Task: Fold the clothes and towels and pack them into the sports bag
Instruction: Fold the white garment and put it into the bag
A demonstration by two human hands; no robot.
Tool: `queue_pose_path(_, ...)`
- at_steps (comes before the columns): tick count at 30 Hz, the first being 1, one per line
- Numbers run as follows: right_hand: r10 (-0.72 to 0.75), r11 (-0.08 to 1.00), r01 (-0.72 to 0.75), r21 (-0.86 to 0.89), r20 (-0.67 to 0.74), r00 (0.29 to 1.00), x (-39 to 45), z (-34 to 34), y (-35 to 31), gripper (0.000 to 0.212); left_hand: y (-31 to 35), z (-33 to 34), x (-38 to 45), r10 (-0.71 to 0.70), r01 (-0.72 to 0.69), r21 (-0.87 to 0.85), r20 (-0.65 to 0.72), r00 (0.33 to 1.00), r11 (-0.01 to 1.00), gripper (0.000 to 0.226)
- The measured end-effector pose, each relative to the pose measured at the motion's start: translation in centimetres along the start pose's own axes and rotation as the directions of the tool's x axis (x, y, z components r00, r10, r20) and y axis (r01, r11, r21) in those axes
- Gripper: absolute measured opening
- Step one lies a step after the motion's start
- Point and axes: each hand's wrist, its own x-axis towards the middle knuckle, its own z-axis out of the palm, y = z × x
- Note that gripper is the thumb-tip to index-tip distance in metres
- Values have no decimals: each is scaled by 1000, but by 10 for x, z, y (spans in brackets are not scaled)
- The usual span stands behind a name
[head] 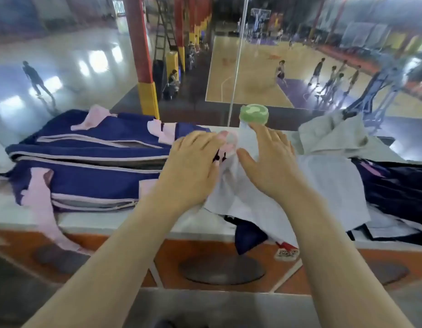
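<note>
A navy sports bag (91, 176) with pink trim and grey zips lies flat on the left of the white ledge (110, 222). A white cloth (323, 185) is spread over the clothes pile at the centre right. My left hand (193, 166) is at the cloth's upper left corner, by the bag's end, with its fingers curled round the fabric. My right hand (269, 162) lies on the cloth with straight, spread fingers. Its fingertips reach the bottle behind.
A clear bottle with a green cap (253, 113) stands just behind my hands. A grey garment (330, 136) is heaped at the back right. A dark navy garment (394, 185) lies at the right, partly hanging over the ledge. Glass beyond looks down on a basketball court.
</note>
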Motion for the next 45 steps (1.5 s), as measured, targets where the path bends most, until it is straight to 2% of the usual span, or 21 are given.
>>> queue_pose_path(3, 78, 994, -75, -74, 45, 996, -13, -4, 16, 58, 8, 16, -14, -19, 31, -142, 87, 996, 989, 38)
queue_pose_path(6, 100, 988, -84, -126, 128, 987, -23, 4, 23, 55, 19, 24, -26, -120, 187, -306, 224, 967, 933, 42)
queue_pose_path(8, 94, 985, -73, -155, 134, 987, -24, 8, 25, 46, 27, 26, -26, -200, 303, -400, 280, 939, 865, 42)
queue_pose_path(11, 131, 979, -107, -173, 132, 983, -22, 9, 31, 36, 31, 38, -23, -300, 432, -432, 340, 891, 792, 44)
queue_pose_path(13, 154, 980, -123, -158, 199, 968, -23, 13, 37, 38, 31, 46, -23, -330, 471, -438, 361, 872, 765, 48)
queue_pose_path(16, 120, 981, -69, -181, 289, 950, -30, 22, 46, 44, 34, 51, -22, -348, 494, -487, 361, 865, 720, 50)
queue_pose_path(22, 109, 991, -88, -105, 221, 969, -31, 33, 51, 43, 45, 50, -20, -376, 527, -726, 384, 843, 441, 52)
queue_pose_path(24, 115, 993, -108, -47, 203, 972, -30, 34, 52, 36, 47, 51, -18, -395, 533, -766, 392, 831, 361, 50)
queue_pose_path(27, 133, 990, -140, 26, 179, 975, -30, 33, 54, 22, 47, 49, -15, -420, 570, -804, 464, 780, 170, 52)
queue_pose_path(28, 140, 988, -150, 46, 179, 974, -29, 32, 54, 21, 46, 48, -15, -417, 584, -798, 485, 768, 147, 52)
queue_pose_path(31, 175, 968, -200, 150, 162, 971, -30, 27, 56, 17, 42, 45, -15, -386, 627, -727, 513, 767, 281, 52)
queue_pose_path(33, 194, 957, -226, 184, 178, 965, -28, 24, 59, 16, 40, 42, -13, -378, 672, -692, 566, 732, 264, 47)
queue_pose_path(35, 208, 949, -245, 198, 191, 959, -24, 18, 64, 24, 40, 43, -2, -383, 703, -653, 595, 706, 281, 41)
queue_pose_path(37, 239, 950, -257, 176, 121, 964, -21, 6, 69, 36, 40, 48, 12, -392, 725, -615, 613, 687, 310, 41)
queue_pose_path(39, 306, 952, -305, 41, -41, 951, -19, -10, 79, 44, 43, 52, 26, -424, 743, -568, 610, 669, 354, 48)
queue_pose_path(41, 406, 896, -426, -124, -158, 900, -21, -25, 95, 55, 51, 56, 38, -451, 736, -476, 586, 673, 481, 55)
queue_pose_path(42, 498, 842, -517, -156, -148, 855, -21, -31, 103, 66, 55, 58, 44, -464, 723, -430, 565, 682, 540, 61)
queue_pose_path(44, 641, 760, -638, -121, -19, 767, -27, -39, 114, 87, 65, 63, 52, -484, 693, -407, 508, 713, 595, 73)
queue_pose_path(45, 663, 749, -659, -76, 52, 747, -30, -38, 119, 93, 69, 66, 53, -503, 681, -415, 465, 729, 604, 77)
